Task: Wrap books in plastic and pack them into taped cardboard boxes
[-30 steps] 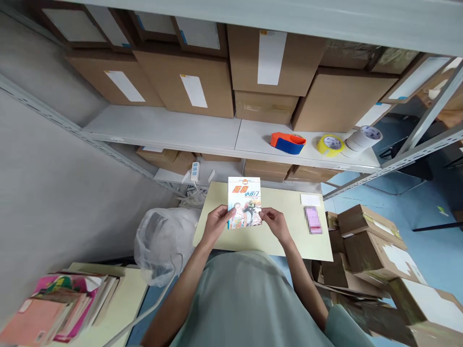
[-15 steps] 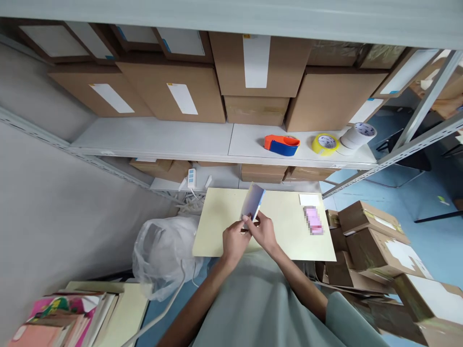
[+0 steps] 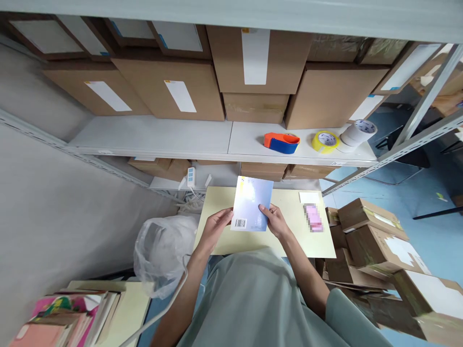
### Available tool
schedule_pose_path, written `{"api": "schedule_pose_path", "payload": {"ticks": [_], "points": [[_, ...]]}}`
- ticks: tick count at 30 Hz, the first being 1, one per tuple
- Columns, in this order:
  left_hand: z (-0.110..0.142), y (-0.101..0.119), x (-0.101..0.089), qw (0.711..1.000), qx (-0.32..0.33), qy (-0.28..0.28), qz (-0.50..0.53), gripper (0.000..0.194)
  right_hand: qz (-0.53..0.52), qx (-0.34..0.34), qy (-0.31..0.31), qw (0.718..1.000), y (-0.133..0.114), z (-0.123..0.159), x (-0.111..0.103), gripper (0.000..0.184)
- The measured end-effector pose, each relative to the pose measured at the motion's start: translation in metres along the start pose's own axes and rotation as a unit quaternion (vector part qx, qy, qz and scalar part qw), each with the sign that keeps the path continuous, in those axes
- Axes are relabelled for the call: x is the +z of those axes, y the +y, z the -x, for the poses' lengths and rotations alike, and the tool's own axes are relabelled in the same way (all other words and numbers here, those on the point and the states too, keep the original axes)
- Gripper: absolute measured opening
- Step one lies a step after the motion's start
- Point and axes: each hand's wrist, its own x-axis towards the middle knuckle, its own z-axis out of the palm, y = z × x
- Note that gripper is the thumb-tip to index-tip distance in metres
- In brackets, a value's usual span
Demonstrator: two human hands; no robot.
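A thin book point(image 3: 252, 202) with a pale blue-violet cover is held up over the cream table board point(image 3: 300, 246). Its back cover faces me, with a barcode in the lower left corner and a small yellow mark at the top left. My right hand point(image 3: 278, 222) pinches the right edge, thumb lying on the cover. At the lower left edge, my left hand point(image 3: 216, 225) grips with its fingers, some of them hidden behind the book. To the right on the board lie a pixelated pink item point(image 3: 313, 218) and a white slip point(image 3: 309, 197).
On the shelf point(image 3: 173, 132) ahead are an orange and blue tape dispenser point(image 3: 281, 143), yellow tape point(image 3: 325, 141), white rolls point(image 3: 359, 133) and cartons point(image 3: 256, 62). Boxes point(image 3: 383, 246) pile up at right. A plastic bag point(image 3: 162, 255) and a stack of books point(image 3: 65, 318) are at left.
The book has turned from a narrow, tilted, edge-on view to its back cover facing me. My hands have moved apart from beneath it to its two sides.
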Motion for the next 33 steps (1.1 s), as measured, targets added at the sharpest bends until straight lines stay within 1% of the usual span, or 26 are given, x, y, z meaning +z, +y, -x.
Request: {"api": "schedule_pose_path", "payload": {"ticks": [2, 5, 9, 12, 14, 16, 19, 20, 22, 25, 27, 29, 30, 32, 33], "points": [[0.005, 0.007, 0.001, 1.000, -0.017, -0.002, -0.001, 0.072, -0.011, 0.014, -0.005, 1.000, 0.005, 0.000, 0.001, 0.057], [0.010, 0.010, 0.005, 0.999, -0.023, 0.020, -0.009, 0.070, -0.012, 0.025, -0.011, 1.000, 0.009, 0.002, 0.000, 0.055], [0.014, 0.004, 0.008, 0.999, -0.024, 0.032, -0.002, 0.071, 0.010, 0.017, -0.017, 1.000, 0.009, 0.009, -0.002, 0.056], [0.016, -0.003, 0.011, 0.998, -0.015, 0.057, 0.000, 0.074, 0.033, 0.016, -0.017, 0.999, 0.008, 0.012, -0.003, 0.058], [0.017, -0.009, 0.012, 0.997, 0.001, 0.073, -0.003, 0.075, 0.053, 0.007, -0.009, 0.999, 0.010, 0.010, -0.002, 0.059], [0.018, -0.013, 0.013, 0.995, 0.026, 0.092, -0.013, 0.073, 0.075, -0.028, 0.019, 0.997, 0.011, 0.006, 0.000, 0.063], [0.020, -0.014, 0.015, 0.987, 0.068, 0.133, -0.050, 0.068, 0.104, -0.076, 0.078, 0.989, 0.012, 0.000, 0.006, 0.081], [0.021, -0.014, 0.016, 0.983, 0.082, 0.145, -0.069, 0.065, 0.110, -0.078, 0.083, 0.987, 0.012, 0.001, 0.010, 0.086], [0.026, -0.013, 0.021, 0.974, 0.113, 0.155, -0.117, 0.055, 0.113, -0.069, 0.057, 0.990, 0.012, 0.005, 0.019, 0.087], [0.036, -0.015, 0.033, 0.958, 0.151, 0.142, -0.197, 0.041, 0.111, -0.077, -0.011, 0.991, 0.011, 0.019, 0.039, 0.078], [0.042, -0.020, 0.043, 0.950, 0.160, 0.127, -0.237, 0.037, 0.122, -0.096, -0.027, 0.988, 0.011, 0.027, 0.049, 0.068], [0.047, -0.027, 0.050, 0.950, 0.168, 0.102, -0.243, 0.038, 0.148, -0.108, -0.015, 0.983, 0.011, 0.031, 0.053, 0.060], [0.047, -0.030, 0.052, 0.954, 0.172, 0.082, -0.231, 0.040, 0.162, -0.108, -0.004, 0.981, 0.011, 0.030, 0.052, 0.059], [0.044, -0.036, 0.048, 0.966, 0.167, 0.045, -0.190, 0.048, 0.183, -0.107, 0.012, 0.977, 0.010, 0.027, 0.046, 0.060], [0.040, -0.038, 0.043, 0.972, 0.157, 0.040, -0.169, 0.055, 0.189, -0.106, 0.012, 0.976, 0.009, 0.025, 0.042, 0.060]]}}
